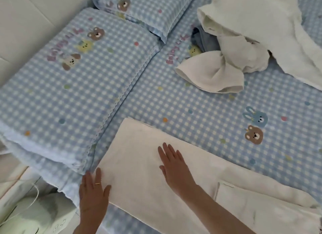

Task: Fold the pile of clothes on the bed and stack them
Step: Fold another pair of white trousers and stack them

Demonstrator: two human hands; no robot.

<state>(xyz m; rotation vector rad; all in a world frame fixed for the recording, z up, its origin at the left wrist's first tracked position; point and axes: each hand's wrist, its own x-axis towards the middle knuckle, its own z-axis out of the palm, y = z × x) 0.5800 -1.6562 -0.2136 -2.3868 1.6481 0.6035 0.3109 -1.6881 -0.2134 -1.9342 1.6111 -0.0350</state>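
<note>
Pressing flat on a cream garment (139, 164), both hands lie with fingers straight and spread: the left hand (93, 193) on its near-left edge, a ring (97, 183) on one finger, the right hand (174, 167) on its middle. The garment is laid out on the blue checked bed sheet (209, 111) and runs on to the right of the right hand. Left of the left hand lies a matching pillow (69, 85). Beyond the right hand, well apart, a heap of white clothes (244, 42) lies unfolded.
</note>
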